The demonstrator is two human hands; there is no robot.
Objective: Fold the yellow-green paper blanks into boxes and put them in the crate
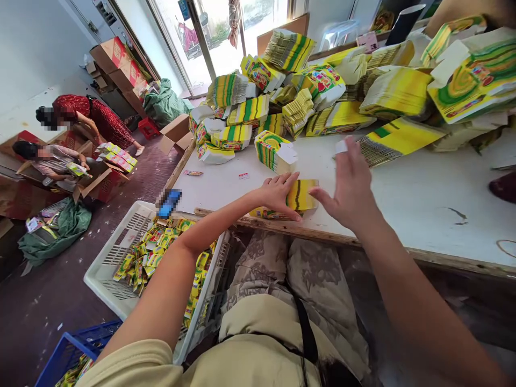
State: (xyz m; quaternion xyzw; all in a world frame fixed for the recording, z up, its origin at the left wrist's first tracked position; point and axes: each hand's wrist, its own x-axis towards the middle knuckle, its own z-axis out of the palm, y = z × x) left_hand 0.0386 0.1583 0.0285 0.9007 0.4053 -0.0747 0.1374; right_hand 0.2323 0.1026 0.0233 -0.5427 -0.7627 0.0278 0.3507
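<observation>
Close to the table's front edge lies a yellow carton (303, 194) with a dark wavy stripe. My left hand (280, 194) reaches across its left side, fingers stretched and spread, touching it. My right hand (350, 188) hovers to the right of the carton, thumb out and fingers raised, holding nothing. A white wrap (341, 146) covers one of its fingertips. Just beyond my left hand stands a bundle of flat yellow and green cartons (274, 150). Part of the carton under my left hand is hidden.
Heaped bundles of flat cartons (322, 88) line the back of the white table (217, 188). A blue-screened phone (169, 203) lies at its left corner. On the left, a white crate (108, 263) holds many small packets. Two people (84, 121) work among boxes; another person's arm (455, 16) shows top right.
</observation>
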